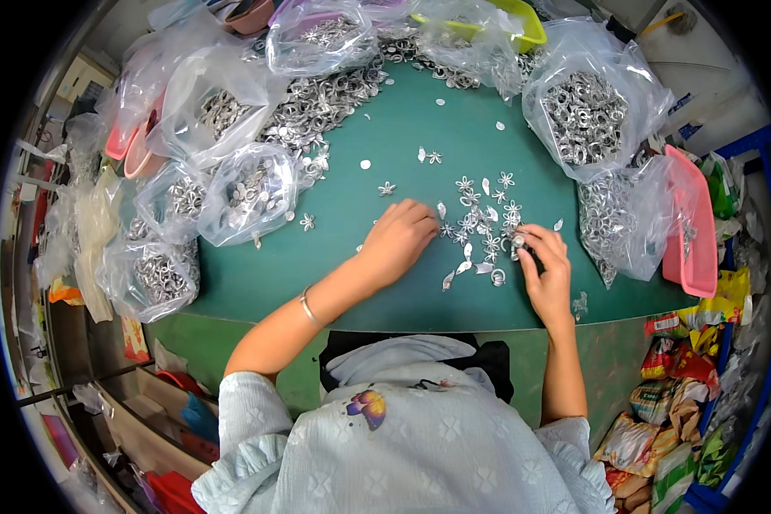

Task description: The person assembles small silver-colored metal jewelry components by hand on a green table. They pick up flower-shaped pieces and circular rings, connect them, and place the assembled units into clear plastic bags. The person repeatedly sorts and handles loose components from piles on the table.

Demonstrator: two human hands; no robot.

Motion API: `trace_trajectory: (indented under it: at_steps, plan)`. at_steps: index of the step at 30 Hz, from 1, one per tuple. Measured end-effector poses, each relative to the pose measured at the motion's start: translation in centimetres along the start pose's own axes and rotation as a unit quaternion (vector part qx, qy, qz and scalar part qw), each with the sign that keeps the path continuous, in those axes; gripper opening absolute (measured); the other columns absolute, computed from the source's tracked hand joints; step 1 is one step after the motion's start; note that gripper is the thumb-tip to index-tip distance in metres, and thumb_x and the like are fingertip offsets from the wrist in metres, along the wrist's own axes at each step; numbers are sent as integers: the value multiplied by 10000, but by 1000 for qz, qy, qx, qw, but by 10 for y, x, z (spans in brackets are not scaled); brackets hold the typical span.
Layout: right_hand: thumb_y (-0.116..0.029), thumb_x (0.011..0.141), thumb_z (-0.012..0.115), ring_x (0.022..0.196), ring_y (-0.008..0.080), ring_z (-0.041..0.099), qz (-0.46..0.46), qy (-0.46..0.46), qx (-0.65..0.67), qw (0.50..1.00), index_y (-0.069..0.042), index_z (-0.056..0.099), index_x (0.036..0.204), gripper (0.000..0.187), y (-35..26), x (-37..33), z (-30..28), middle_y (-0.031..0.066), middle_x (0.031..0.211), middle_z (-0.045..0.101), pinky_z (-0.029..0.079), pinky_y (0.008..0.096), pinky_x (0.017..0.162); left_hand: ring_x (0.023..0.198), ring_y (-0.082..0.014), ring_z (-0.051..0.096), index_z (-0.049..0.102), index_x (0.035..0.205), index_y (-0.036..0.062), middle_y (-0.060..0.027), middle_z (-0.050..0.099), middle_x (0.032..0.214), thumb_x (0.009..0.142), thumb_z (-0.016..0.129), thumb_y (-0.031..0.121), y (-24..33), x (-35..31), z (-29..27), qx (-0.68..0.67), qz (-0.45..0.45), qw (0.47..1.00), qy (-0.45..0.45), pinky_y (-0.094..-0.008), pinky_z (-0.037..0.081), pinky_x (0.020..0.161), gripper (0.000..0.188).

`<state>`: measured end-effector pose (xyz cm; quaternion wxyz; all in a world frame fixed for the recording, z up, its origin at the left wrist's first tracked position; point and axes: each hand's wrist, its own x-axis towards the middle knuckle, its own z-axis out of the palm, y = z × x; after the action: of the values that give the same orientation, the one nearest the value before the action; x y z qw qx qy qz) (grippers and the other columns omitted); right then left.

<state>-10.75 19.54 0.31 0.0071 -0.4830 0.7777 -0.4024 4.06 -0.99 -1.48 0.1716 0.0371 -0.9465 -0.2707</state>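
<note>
Hands: 2. Stray flwr pcs, 10–1 o'clk: 3. Clear bags, 2–3 o'clk: 2. Yel-grn basket, 1 o'clk: 1. Pink bin, 3 o'clk: 1.

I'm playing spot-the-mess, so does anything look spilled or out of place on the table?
Maybe the loose heap of silvery pieces at the back left of the green table. It looks spilled because similar-looking pieces sit inside the clear bag on the right.

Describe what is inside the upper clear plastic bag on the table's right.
Silvery ring-like pieces lie heaped in the clear plastic bag; those under the top layer are covered from view.
</note>
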Motion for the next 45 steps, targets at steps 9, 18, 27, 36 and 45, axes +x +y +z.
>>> trace_trajectory:
  at_steps: [9,18,27,36,45]
  plan:
    - [-28,745,650,925,318,544,-26,21,-93,995,37,577,903,186,9,5,-14,150,975,560,441,350,803,832,-298,566,594,911,8,-125,596,878,776,590,0,16,16,8,-70,-24,995,62,-373,438,749,135]
    - [-89,828,606,621,139,527,108,342,-20,933,12,569,890,124,77,39,-161,85,728,572,433,256,576,894,-285,507,598,941,28,-103,533,923,755,564,-13,27,40,12,-23,-12,999,26,-389,383,796,193]
    - [-128,820,584,696,232,600,113,233,-241,935,9,615,937,183,119,58,-191,152,824,636,460,340,648,1236,-337,370,544,1141,58,-128,430,1315,832,548,75,18,63,37,57,78,992,-81,-438,298,1027,309]
    - [-103,670,696,906,234,496,-106,-156,-38,981,-25,589,929,291,-26,3,-3,63,948,539,372,345,762,1234,-326,387,544,1143,51,-124,462,1281,806,528,-11,15,20,8,-15,14,997,-78,-487,290,1033,343]
    - [-15,755,608,735,261,529,1,-5,83,997,-10,577,784,43,3,0,-1,95,770,553,410,357,659,1167,-329,449,554,1104,32,-141,497,1215,783,571,-8,42,0,-5,-64,-17,998,5,-478,326,1007,323]
